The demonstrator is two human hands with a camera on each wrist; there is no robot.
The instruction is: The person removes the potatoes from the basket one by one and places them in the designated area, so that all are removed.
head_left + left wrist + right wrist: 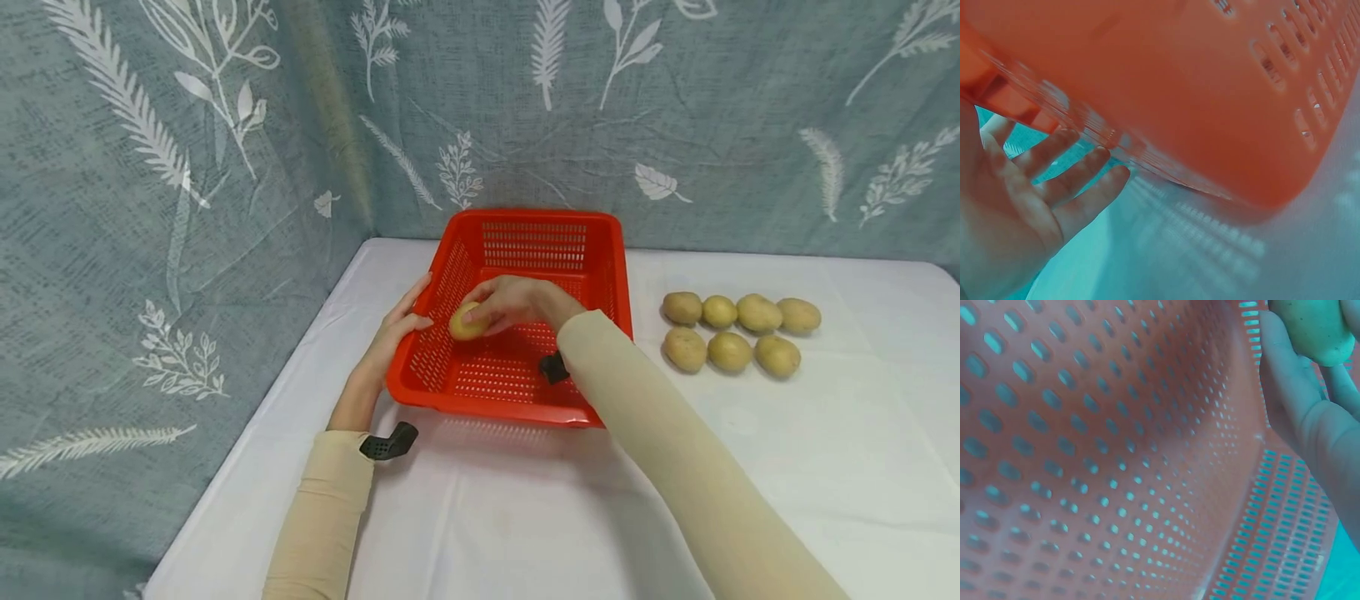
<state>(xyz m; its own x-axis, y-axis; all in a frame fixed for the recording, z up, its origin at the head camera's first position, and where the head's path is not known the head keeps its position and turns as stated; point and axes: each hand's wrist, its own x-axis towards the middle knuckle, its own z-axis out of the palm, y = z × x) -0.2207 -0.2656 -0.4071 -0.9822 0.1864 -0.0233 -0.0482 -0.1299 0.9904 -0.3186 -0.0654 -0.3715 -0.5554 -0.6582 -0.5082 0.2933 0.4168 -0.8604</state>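
A red plastic basket (495, 406) with slotted walls stands on the white table. My left hand (390, 337) holds its left rim, the thumb over the edge and the fingers along the outside. In the left wrist view those fingers (1079, 169) reach against the outer wall of the basket (1166, 94). Inside the basket my right hand (517, 302) grips a potato (467, 323) near the left wall. The right wrist view has this potato (1313, 331) between the thumb and fingers, with the perforated basket (1116, 444) around it.
Right of the basket, several potatoes lie in two rows on the table, among them a back-row potato (759, 313) and a front-row potato (730, 352). A blue-green leaf-patterned curtain (480, 108) hangs behind and to the left of the white table (510, 517).
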